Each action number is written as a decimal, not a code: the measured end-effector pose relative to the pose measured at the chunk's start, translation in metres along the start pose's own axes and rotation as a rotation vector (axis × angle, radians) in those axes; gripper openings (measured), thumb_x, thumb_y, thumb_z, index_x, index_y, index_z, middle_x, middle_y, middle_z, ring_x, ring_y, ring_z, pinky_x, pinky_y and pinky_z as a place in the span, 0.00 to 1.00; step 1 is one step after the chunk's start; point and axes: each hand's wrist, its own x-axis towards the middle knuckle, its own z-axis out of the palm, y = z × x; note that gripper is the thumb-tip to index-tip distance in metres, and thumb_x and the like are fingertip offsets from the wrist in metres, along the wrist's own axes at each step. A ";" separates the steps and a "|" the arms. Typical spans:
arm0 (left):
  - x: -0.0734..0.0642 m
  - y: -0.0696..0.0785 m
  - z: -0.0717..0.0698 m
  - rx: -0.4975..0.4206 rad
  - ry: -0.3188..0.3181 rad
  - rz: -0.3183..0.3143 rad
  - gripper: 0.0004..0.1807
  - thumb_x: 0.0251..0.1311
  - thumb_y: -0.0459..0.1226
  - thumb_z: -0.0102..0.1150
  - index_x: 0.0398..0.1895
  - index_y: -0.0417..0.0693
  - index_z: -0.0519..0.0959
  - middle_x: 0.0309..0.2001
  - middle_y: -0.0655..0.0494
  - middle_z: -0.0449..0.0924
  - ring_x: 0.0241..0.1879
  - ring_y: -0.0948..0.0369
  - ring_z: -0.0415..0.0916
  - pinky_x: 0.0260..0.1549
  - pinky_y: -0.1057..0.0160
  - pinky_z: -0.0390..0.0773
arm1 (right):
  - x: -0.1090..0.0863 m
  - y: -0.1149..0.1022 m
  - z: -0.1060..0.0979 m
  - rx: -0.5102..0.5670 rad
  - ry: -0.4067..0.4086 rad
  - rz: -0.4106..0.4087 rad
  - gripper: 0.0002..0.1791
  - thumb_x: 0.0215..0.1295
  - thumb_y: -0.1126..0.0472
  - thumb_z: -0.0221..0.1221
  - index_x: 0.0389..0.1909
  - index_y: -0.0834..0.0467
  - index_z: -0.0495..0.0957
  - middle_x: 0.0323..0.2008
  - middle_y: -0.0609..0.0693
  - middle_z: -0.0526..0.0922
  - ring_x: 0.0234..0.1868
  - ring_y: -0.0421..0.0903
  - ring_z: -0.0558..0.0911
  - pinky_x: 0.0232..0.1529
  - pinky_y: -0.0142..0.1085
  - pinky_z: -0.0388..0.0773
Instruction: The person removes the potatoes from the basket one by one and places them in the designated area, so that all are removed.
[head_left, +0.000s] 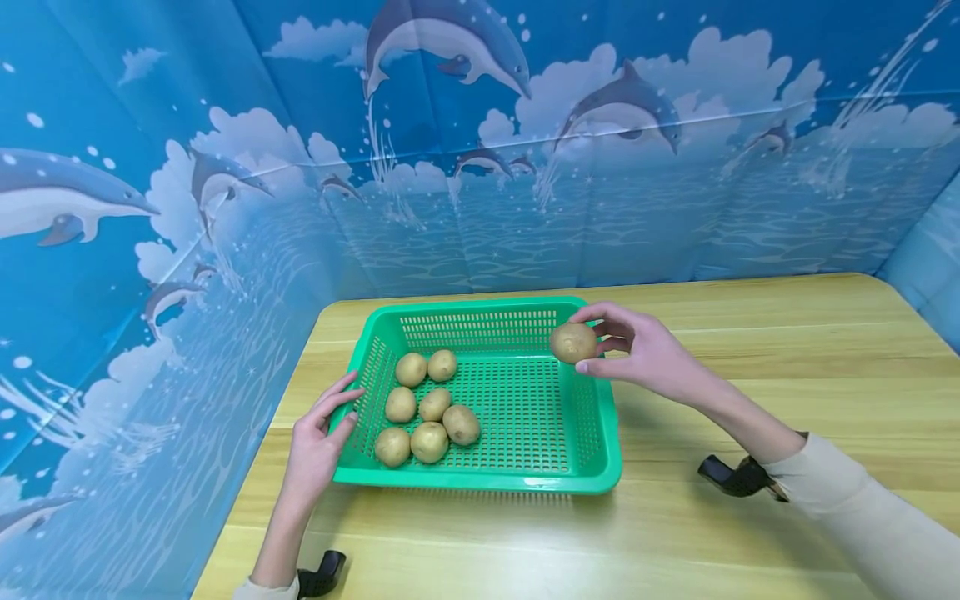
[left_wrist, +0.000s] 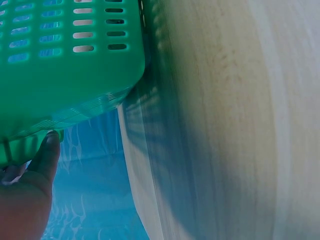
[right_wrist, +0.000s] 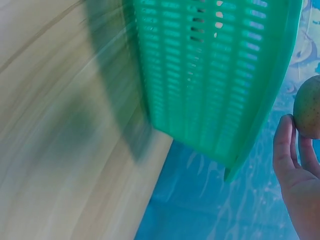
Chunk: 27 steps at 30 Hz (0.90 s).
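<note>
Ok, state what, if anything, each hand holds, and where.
The right hand pinches a rounded brown potato by its right side; the left hand holds the green plastic basket by its left rim.

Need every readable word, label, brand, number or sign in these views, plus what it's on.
None readable.
No lettering on the green basket, held potato, wooden table or dolphin backdrop.
Any markings on the black right-wrist device and black left-wrist device are too small to tell.

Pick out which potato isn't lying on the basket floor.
The potato held up in the right grip; the other seven potatoes lie in the green basket.
</note>
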 end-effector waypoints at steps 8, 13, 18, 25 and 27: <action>-0.002 0.000 0.000 0.021 -0.006 -0.007 0.17 0.67 0.23 0.52 0.57 0.36 0.77 0.70 0.54 0.65 0.73 0.57 0.54 0.65 0.73 0.57 | -0.011 0.008 -0.015 0.020 0.068 0.008 0.28 0.57 0.64 0.71 0.59 0.56 0.74 0.56 0.51 0.75 0.50 0.50 0.80 0.47 0.36 0.81; -0.002 0.000 -0.001 0.028 -0.012 -0.009 0.17 0.68 0.25 0.52 0.58 0.37 0.77 0.70 0.55 0.65 0.73 0.57 0.53 0.65 0.73 0.58 | -0.019 0.016 -0.025 0.015 0.109 0.029 0.28 0.59 0.65 0.70 0.60 0.56 0.73 0.56 0.51 0.75 0.51 0.49 0.80 0.45 0.36 0.82; -0.002 0.000 -0.002 0.024 -0.010 -0.009 0.16 0.68 0.24 0.52 0.57 0.37 0.77 0.70 0.54 0.65 0.73 0.57 0.53 0.64 0.74 0.58 | -0.026 0.027 -0.032 -0.006 0.123 0.045 0.28 0.61 0.64 0.68 0.62 0.55 0.71 0.58 0.51 0.74 0.52 0.47 0.80 0.44 0.36 0.82; -0.002 0.000 -0.001 0.020 -0.009 -0.012 0.16 0.68 0.24 0.52 0.57 0.36 0.77 0.70 0.54 0.65 0.73 0.57 0.53 0.65 0.73 0.57 | -0.032 0.047 -0.040 -0.038 0.132 0.039 0.27 0.64 0.64 0.66 0.62 0.56 0.70 0.58 0.52 0.73 0.53 0.44 0.80 0.44 0.35 0.82; -0.002 0.000 -0.001 0.019 -0.010 -0.010 0.16 0.68 0.24 0.52 0.57 0.36 0.78 0.70 0.54 0.65 0.73 0.57 0.53 0.66 0.72 0.57 | -0.034 0.052 -0.042 -0.056 0.143 0.057 0.26 0.63 0.63 0.66 0.62 0.55 0.71 0.58 0.51 0.74 0.53 0.44 0.80 0.43 0.35 0.82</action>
